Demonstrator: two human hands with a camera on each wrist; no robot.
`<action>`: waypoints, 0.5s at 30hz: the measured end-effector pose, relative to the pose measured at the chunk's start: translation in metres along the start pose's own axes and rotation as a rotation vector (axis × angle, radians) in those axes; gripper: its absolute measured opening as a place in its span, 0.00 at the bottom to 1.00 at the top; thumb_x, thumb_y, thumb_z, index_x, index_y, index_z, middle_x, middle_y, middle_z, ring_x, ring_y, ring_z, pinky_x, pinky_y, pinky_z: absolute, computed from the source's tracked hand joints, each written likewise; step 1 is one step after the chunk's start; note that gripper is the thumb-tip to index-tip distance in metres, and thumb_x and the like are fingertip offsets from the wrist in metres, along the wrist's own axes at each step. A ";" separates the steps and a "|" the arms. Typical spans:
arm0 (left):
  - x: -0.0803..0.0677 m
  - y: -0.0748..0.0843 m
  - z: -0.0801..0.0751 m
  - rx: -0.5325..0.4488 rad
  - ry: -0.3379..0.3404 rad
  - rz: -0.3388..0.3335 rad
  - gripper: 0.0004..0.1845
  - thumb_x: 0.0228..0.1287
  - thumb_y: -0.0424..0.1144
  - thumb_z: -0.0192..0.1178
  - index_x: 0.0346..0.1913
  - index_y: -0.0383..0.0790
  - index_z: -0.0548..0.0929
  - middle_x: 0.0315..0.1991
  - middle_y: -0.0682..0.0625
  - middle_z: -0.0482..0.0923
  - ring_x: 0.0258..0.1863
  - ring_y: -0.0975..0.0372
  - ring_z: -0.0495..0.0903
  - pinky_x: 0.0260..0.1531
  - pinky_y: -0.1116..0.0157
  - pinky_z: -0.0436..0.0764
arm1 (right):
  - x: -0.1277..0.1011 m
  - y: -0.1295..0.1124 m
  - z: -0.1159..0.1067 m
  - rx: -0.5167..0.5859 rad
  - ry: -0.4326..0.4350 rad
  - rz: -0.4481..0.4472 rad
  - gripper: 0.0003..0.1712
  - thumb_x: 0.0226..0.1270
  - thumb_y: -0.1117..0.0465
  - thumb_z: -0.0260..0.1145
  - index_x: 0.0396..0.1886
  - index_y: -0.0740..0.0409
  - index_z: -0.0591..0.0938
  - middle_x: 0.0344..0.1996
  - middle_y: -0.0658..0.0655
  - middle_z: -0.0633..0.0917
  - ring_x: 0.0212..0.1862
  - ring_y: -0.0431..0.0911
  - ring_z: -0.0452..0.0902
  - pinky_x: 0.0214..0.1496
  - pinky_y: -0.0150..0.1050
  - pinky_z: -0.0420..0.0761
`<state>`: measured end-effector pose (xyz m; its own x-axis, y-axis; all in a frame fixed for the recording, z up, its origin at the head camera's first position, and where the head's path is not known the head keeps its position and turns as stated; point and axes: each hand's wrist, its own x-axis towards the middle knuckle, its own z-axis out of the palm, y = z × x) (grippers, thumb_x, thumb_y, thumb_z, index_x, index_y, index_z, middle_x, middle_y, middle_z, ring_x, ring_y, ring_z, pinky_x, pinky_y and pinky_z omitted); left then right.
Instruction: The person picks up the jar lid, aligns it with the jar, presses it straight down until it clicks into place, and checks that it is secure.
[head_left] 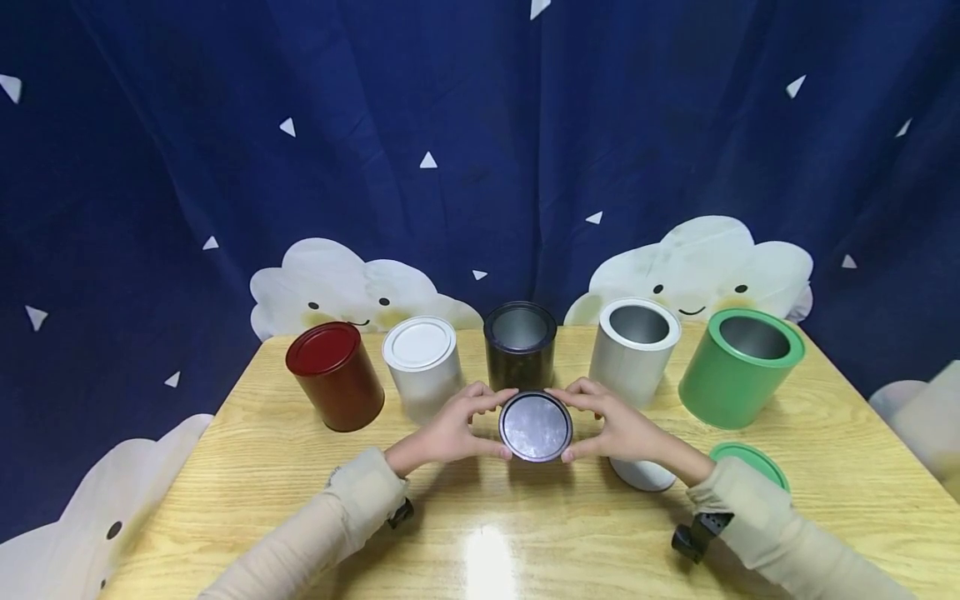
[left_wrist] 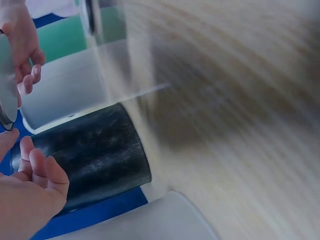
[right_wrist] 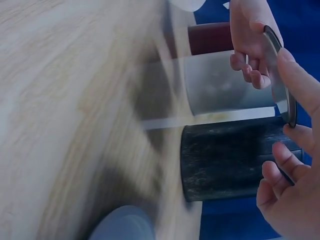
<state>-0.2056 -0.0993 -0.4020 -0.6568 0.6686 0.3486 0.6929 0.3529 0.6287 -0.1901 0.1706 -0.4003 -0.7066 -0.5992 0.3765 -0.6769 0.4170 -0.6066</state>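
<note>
Five cans stand in a row at the back of the bench [head_left: 300, 500]: red can [head_left: 334, 377] and white can [head_left: 422, 367] both lidded; black can [head_left: 520, 346], silver can [head_left: 633, 350] and green can [head_left: 738, 367] all open at the top.

Work in hand: the black lid [head_left: 536, 427], held up off the bench between both hands, just in front of the black can and a little below its mouth. Its inner face, grey metal, tilts toward the head camera. Not seated on any can.

Grip: left hand [head_left: 450, 429] pinches the lid's left edge, thumb below and fingers curled over the top; right hand [head_left: 618, 429] does the same on the right edge. Right wrist view shows the lid edge-on [right_wrist: 280, 75] between the fingertips, with the black can [right_wrist: 227, 160] close by.

Judged stage: two cans closed, three open. The black can looks to be the one being dealt with; whether the lid is going on or coming off I cannot tell.

Loose on the bench near the right forearm: a green lid [head_left: 752, 461] and a white lid [head_left: 645, 475], partly hidden by the wrist.
</note>
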 end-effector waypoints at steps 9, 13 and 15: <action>0.008 0.005 -0.014 -0.019 0.049 0.033 0.37 0.38 0.37 0.74 0.57 0.35 0.74 0.35 0.47 0.73 0.37 0.63 0.69 0.30 0.60 0.69 | 0.007 -0.006 -0.006 0.038 0.051 -0.018 0.43 0.37 0.59 0.78 0.57 0.66 0.73 0.43 0.54 0.76 0.40 0.43 0.69 0.34 0.39 0.68; 0.010 0.008 -0.017 -0.028 0.085 0.036 0.35 0.39 0.36 0.74 0.55 0.33 0.76 0.35 0.45 0.74 0.35 0.63 0.69 0.29 0.63 0.68 | 0.011 -0.014 -0.008 0.057 0.086 -0.033 0.42 0.35 0.66 0.78 0.55 0.71 0.72 0.40 0.58 0.77 0.37 0.50 0.69 0.32 0.40 0.68; 0.012 0.010 -0.019 -0.026 0.105 0.027 0.33 0.40 0.36 0.74 0.54 0.33 0.77 0.34 0.46 0.74 0.34 0.63 0.69 0.28 0.66 0.67 | 0.013 -0.023 -0.012 0.071 0.105 -0.042 0.41 0.34 0.69 0.77 0.53 0.74 0.72 0.38 0.60 0.77 0.36 0.51 0.68 0.31 0.40 0.68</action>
<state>-0.2122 -0.1006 -0.3787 -0.6667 0.6049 0.4355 0.7037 0.3181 0.6353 -0.1862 0.1613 -0.3736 -0.6981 -0.5390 0.4713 -0.6925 0.3410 -0.6357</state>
